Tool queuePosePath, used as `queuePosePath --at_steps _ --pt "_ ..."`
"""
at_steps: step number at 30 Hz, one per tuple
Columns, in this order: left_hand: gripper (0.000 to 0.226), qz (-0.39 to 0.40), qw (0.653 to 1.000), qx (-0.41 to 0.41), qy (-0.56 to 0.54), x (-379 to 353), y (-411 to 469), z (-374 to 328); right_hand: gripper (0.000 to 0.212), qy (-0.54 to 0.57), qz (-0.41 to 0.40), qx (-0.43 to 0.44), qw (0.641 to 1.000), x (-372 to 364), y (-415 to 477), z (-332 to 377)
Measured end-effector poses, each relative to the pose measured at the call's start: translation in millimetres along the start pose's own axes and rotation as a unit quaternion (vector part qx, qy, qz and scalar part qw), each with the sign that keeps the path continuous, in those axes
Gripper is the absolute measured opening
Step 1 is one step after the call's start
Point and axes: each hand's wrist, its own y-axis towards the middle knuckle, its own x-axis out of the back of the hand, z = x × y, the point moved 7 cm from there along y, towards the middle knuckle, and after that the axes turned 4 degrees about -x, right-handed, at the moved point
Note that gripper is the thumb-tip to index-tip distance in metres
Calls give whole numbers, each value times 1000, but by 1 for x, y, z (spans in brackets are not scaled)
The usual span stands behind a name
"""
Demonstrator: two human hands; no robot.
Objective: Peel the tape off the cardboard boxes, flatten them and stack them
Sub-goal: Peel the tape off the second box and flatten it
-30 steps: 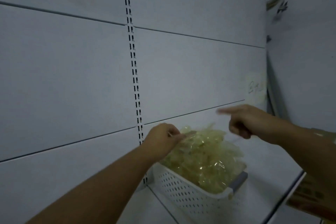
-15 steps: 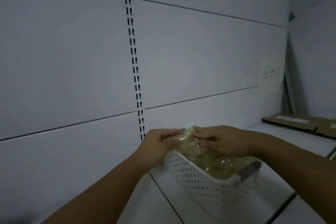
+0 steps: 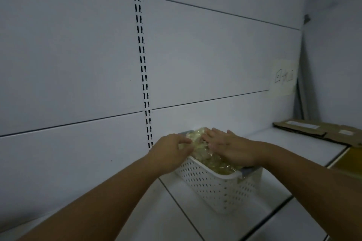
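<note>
A white perforated basket (image 3: pixel 217 188) stands on a white shelf and is heaped with crumpled, yellowish clear tape (image 3: pixel 197 144). My right hand (image 3: pixel 229 149) lies flat on top of the tape heap, fingers spread, pressing on it. At the heap's left edge my left hand (image 3: pixel 172 147) has its fingertips pinched on a bit of tape. Flattened brown cardboard boxes (image 3: pixel 321 130) with white labels lie stacked on the shelf at the far right, apart from both hands.
The white shelf (image 3: pixel 278 143) runs along a white panelled back wall with a slotted upright (image 3: pixel 144 76). A paper note with handwriting (image 3: pixel 284 77) is stuck to the wall at right. A yellowish box corner (image 3: pixel 350 159) shows below the shelf's right edge.
My right hand came down from pointing in the air onto the tape heap and now lies flatter on it. The heap sits lower in the basket. The view shifted, showing the flattened boxes at right.
</note>
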Motion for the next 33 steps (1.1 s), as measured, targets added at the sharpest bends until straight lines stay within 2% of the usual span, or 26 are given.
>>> queuePosePath --at_steps 3,5,6,7,9,10,12,13,14,17,18,19,22,24,26,29,33 --pt "33 -4 1000 7 14 1 3 -4 50 132 -19 -20 991 9 -12 -3" --pt "34 7 1000 5 16 1 4 -6 46 280 -106 -30 954 22 -22 -8" --pt "34 11 1000 6 22 0 4 -6 40 349 -169 -22 922 28 -27 -12" --pt "34 18 999 7 29 1 3 -7 32 436 -235 -7 869 35 -32 -18" --pt "37 30 999 -1 36 1 1 -10 18 613 -315 1 725 40 -38 -37" --pt "41 36 999 -9 30 0 0 -12 15 641 -334 -4 691 40 -38 -44" --pt "47 42 999 -6 3 1 -1 -13 15 591 -366 -25 719 44 -41 -42" --pt "47 35 999 3 -7 4 0 -12 15 581 -383 -32 717 47 -43 -41" --pt "44 28 1000 12 -7 7 1 -10 15 600 -399 -32 693 51 -47 -39" --pt "39 34 999 21 35 9 4 -10 17 698 -456 -26 551 61 -60 -49" --pt "41 38 998 21 40 8 5 -12 17 698 -482 -35 528 63 -64 -56" --pt "41 37 998 20 38 8 5 -15 18 663 -506 -48 549 67 -70 -59" --pt "40 12 999 20 -23 18 7 -16 13 464 -541 -50 699 83 -81 -36" --pt "44 -7 996 33 -84 32 7 -14 9 367 -521 -5 771 94 -80 -6" --pt "47 -25 993 46 -101 52 5 -15 10 279 -475 22 835 97 -72 27" --pt "42 -36 998 39 -33 99 -6 -21 13 200 -388 57 898 85 -55 76" --pt "33 2 993 63 95 187 -59 -9 12 219 -247 149 932 59 -31 158"
